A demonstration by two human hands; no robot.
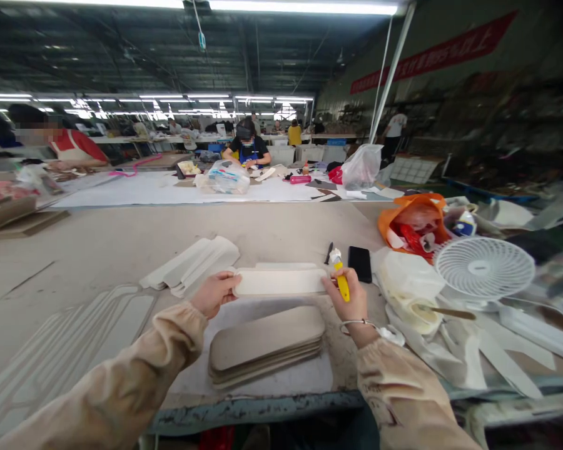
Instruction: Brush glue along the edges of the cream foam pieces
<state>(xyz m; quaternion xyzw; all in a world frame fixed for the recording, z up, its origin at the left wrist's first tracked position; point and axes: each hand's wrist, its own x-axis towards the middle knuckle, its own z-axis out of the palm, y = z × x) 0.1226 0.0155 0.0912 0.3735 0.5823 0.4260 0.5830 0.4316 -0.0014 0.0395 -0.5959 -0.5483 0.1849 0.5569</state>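
Observation:
My left hand [216, 292] pinches the left end of a white rounded strip [279, 282], held level above the table. At the strip's other end, my right hand [349, 297] grips it while also holding a yellow-handled tool [342, 286] with a white tip; its exact kind is unclear. Below the strip lies a stack of greyish rounded panels [267, 340] on a white sheet [187, 378]. Another white piece shows just behind the strip. Left of it rests a fanned pile of white strips [194, 265]. More pale rounded pieces [75, 356] lie overlapping at the left.
A black phone [359, 264] and a small dark pen-like object [328, 252] lie beyond my right hand. To the right are a white fan grille [484, 267], an orange bag [413, 222], a tub with a stick [420, 312] and scraps. Co-workers sit across the tables.

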